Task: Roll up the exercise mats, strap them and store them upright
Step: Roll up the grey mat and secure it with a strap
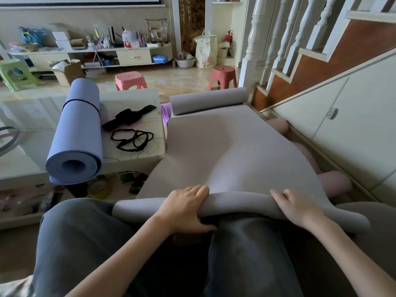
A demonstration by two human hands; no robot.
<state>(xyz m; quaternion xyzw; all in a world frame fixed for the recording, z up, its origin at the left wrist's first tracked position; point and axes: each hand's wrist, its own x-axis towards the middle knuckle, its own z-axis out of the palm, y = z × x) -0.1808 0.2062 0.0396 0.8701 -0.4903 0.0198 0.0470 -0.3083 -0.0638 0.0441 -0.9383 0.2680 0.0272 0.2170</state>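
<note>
In the head view, a grey exercise mat runs up the middle of the frame from the person's lap to a curled far end just right of centre in the upper half. Its near end is rolled into a thin tube that lies across the person's thighs at lower centre. The left hand grips this tube from above, fingers curled over the top and thumb tucked beneath the roll. The right hand lies on the tube further to the right, fingers bent over its upper edge and palm pressing on the roll; its thumb is hidden.

At the left of the frame, a blue rolled mat lies on a pale low table, bound by a thin dark strap near its far end, with its spiral end facing the camera and hanging over the table's near edge. Just right of it on the table lie a black wide strap and, nearer the camera, a black elastic loop, tangled in rings. A purple rolled mat peeks out between the table and the grey mat's far curl.

Two pink plastic stools stand on the floor beyond the table, upper centre. A white staircase balustrade rises at the upper right.
</note>
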